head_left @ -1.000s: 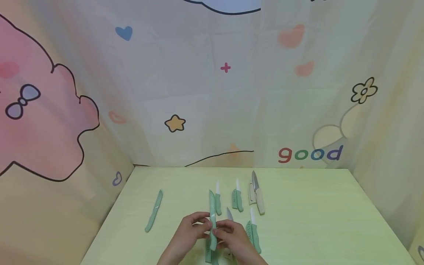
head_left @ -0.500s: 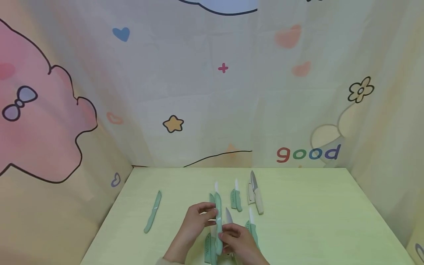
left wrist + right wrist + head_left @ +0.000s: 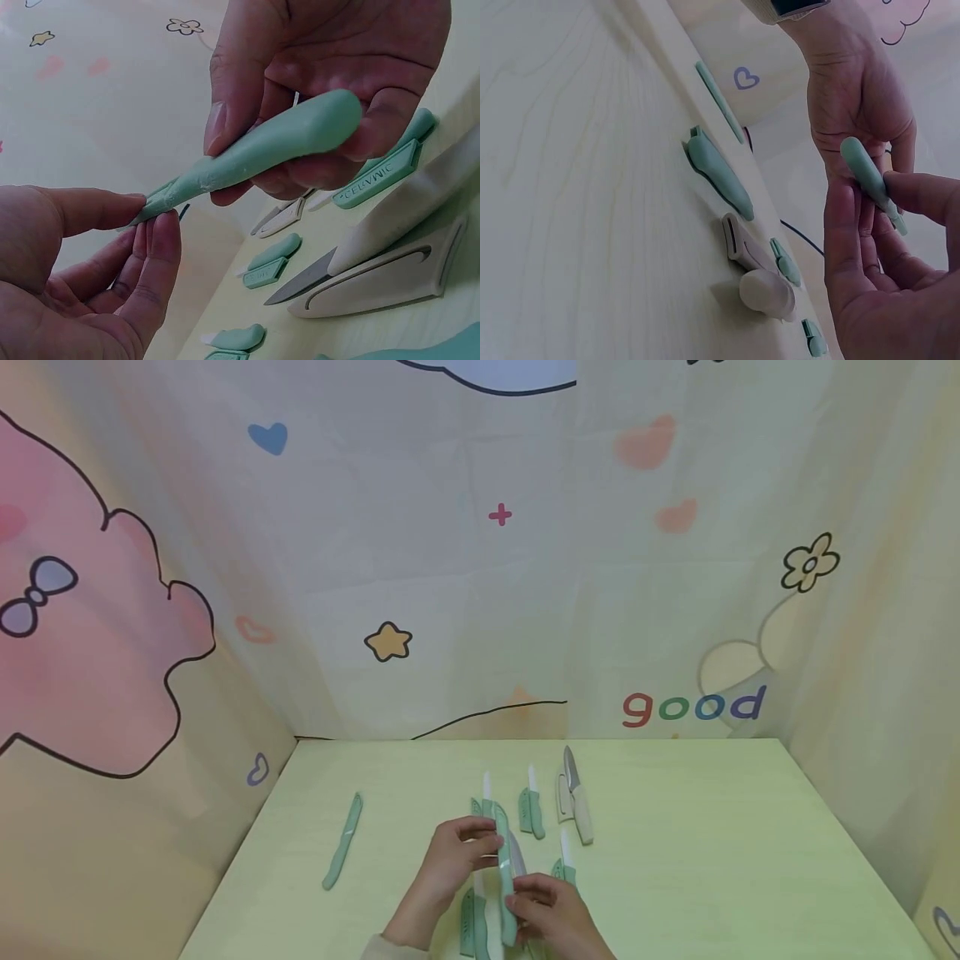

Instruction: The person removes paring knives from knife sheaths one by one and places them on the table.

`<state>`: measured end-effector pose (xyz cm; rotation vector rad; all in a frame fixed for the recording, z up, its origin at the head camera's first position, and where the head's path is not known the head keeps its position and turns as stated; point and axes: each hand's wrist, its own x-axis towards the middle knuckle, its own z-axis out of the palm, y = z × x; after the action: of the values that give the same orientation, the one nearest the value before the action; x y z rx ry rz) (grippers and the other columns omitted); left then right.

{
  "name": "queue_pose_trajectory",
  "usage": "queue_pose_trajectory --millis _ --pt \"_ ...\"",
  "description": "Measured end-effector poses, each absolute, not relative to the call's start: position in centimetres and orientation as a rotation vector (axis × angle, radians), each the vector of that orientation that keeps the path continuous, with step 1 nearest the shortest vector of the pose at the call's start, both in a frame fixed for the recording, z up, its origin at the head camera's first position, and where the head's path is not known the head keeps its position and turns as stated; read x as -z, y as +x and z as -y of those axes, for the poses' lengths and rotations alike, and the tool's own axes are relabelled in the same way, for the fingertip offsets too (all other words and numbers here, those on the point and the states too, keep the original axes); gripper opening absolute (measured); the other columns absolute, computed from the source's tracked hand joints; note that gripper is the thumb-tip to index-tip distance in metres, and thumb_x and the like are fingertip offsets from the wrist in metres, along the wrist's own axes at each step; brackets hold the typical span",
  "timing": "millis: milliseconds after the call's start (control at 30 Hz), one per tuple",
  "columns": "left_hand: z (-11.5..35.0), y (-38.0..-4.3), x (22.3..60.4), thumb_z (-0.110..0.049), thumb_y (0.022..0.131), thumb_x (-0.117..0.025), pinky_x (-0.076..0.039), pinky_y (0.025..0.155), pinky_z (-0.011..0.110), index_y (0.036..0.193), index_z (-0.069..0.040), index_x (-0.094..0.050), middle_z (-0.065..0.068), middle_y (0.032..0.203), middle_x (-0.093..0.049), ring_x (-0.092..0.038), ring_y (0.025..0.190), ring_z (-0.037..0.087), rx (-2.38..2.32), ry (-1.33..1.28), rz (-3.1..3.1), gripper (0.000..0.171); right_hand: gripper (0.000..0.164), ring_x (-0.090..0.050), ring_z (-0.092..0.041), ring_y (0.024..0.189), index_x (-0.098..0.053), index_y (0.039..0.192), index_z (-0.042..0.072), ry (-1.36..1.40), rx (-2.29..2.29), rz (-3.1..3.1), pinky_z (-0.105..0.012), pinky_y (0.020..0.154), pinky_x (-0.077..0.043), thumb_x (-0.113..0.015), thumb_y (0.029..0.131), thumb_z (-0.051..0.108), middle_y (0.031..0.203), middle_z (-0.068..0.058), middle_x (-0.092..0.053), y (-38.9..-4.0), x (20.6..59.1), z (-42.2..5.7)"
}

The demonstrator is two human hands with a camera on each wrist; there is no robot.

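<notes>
A green knife in its green sheath (image 3: 504, 870) is held up over the table, tip pointing away. My left hand (image 3: 452, 856) pinches the sheath end between thumb and fingertips. Nearer me, my right hand (image 3: 553, 906) grips the handle (image 3: 300, 131), thumb on one side and fingers on the other. Under the hands lies a cream knife (image 3: 405, 214) with a bare metal blade, beside its slotted cream sheath (image 3: 375, 277). Green knives with white blades lie around it, one (image 3: 481, 927) just below the held knife, partly covered by it.
Alone on the left of the pale table (image 3: 712, 843) lies another sheathed green knife (image 3: 343, 842). Farther back are a small green knife (image 3: 536, 814) with its sheath and a cream-handled knife (image 3: 580, 810). A printed curtain (image 3: 450, 568) closes off the back and sides.
Both hands have carried the sheathed knife a little to the right, now overlapping the cream knife's blade. The left hand has also shifted slightly away from me. The view has turned slightly.
</notes>
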<state>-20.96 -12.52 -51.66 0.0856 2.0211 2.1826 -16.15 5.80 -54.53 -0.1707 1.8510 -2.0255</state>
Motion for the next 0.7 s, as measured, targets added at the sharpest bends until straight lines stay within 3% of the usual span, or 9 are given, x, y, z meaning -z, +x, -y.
queue_pose_trajectory --millis 300,700 --pt "12.0 -21.1 52.0 -0.004 0.088 -0.067 -0.060 0.077 0.040 0.112 0.012 -0.060 0.015 0.096 -0.064 -0.065 0.084 0.027 -2.206 0.069 -1.997 0.030 0.041 -0.066 -0.028 0.081 -0.056 0.118 -0.012 -0.129 2.025 -1.829 -0.038 0.069 -0.061 -0.066 0.092 0.017 0.099 -0.010 -0.069 -16.1 54.9 -6.2" --pt "11.0 -21.1 52.1 -0.004 0.086 -0.069 -0.061 0.073 0.036 0.109 0.010 -0.063 0.013 0.091 -0.066 -0.065 0.083 0.024 -2.213 0.030 -2.015 0.028 0.037 -0.063 -0.021 0.081 -0.056 0.115 -0.011 -0.095 2.025 -1.845 -0.036 0.068 -0.061 -0.066 0.091 0.015 0.091 -0.004 -0.066 -15.9 54.9 -6.3"
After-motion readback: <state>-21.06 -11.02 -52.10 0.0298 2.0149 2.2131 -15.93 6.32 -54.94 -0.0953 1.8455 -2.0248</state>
